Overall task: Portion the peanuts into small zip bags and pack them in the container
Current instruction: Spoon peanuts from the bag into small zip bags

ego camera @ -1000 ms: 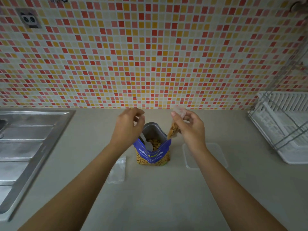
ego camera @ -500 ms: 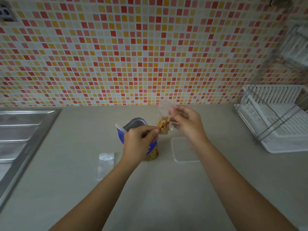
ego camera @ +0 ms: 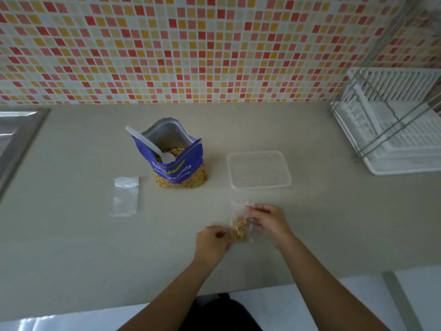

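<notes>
The left hand (ego camera: 212,240) and the right hand (ego camera: 269,220) both grip a small clear bag (ego camera: 238,209), one on each side. The left fingers are curled and pinch its lower left edge, while the right thumb and fingers pinch its right edge higher up. A clump of peanuts (ego camera: 239,229) sits in the lower half of the bag, and the clear top stands above the fingers. Whether the bag touches the counter (ego camera: 334,223) or hangs just above it I cannot tell. It is near the front middle of the counter, close to the person. Just beyond the right hand lies a clear rectangular container (ego camera: 259,169), apart from the bag. To its left stands the blue pouch (ego camera: 177,168), upright with its mouth open, and a white plastic spoon (ego camera: 152,146) leans inside with the handle sticking out at the upper left. Left of the pouch an empty bag (ego camera: 125,195) lies flat. A white rack (ego camera: 391,125) stands at the far right, a steel sink (ego camera: 14,139) edges the far left, and a mosaic wall (ego camera: 191,48) rises behind.
</notes>
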A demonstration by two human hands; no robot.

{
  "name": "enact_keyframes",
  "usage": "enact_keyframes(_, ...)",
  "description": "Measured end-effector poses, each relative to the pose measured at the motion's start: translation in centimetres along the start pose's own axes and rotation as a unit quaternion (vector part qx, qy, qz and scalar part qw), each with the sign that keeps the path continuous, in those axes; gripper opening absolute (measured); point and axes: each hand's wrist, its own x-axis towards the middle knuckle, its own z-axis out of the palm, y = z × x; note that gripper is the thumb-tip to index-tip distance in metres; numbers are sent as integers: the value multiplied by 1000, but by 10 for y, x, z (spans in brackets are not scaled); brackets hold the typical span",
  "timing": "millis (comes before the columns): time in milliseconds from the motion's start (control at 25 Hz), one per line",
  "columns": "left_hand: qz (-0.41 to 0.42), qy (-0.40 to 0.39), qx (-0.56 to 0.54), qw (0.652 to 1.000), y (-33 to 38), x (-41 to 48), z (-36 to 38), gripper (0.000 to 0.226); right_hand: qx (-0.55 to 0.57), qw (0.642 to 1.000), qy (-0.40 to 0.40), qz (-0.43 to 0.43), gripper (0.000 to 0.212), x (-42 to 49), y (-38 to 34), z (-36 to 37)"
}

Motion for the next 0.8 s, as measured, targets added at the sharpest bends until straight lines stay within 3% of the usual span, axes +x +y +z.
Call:
enact_keyframes(80, -1, 16, 31, 999, 1, 2, 9, 31, -22, 999, 29, 0, 11, 12, 8, -1)
enact_keyframes(240, -12, 50, 19, 999, 11, 4, 25, 16, -227, 961, 98, -124, 12, 16, 3, -4)
enact_keyframes(480, -13, 81, -1, 997, 8, 0, 31, 16, -207, 958, 127, -153, 22, 10, 6, -3)
enact_keyframes(640, -8, 118, -26, 993, 0, -7, 1, 21, -235, 923, 193, -235, 16, -11, -11, 3)
enact_keyframes(720, -29, 173, -43, 984, -13, -5, -30, 22, -249, 904, 168, -304, 6, -23, -16, 24)
enact_keyframes(800, -65, 247, -67, 965, -34, 3, -70, 23, -273, 885, 85, -368, 3, -33, -9, 64)
